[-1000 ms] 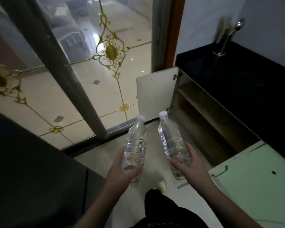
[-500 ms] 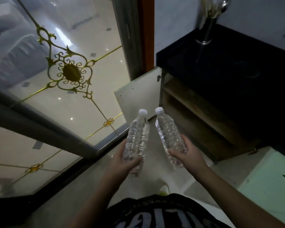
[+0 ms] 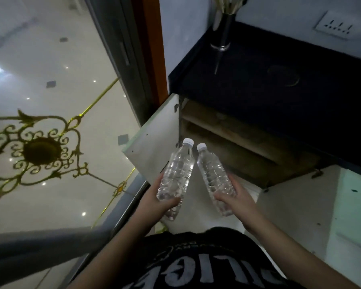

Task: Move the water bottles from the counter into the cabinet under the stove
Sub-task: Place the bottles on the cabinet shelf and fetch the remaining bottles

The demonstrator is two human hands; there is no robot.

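1. Though dimly lit, both water bottles read as clear ribbed plastic with white caps: left bottle [image 3: 176,176], right bottle [image 3: 215,176].
2. The left hand [image 3: 156,202] and right hand [image 3: 239,200] each wrap closed around a bottle's lower half, caps tilted inward, nearly touching.
3. Both bottles hang above the floor, before the open cabinet [image 3: 233,142], whose door [image 3: 154,142] swings leftward beneath the black counter's [image 3: 248,84] front edge.
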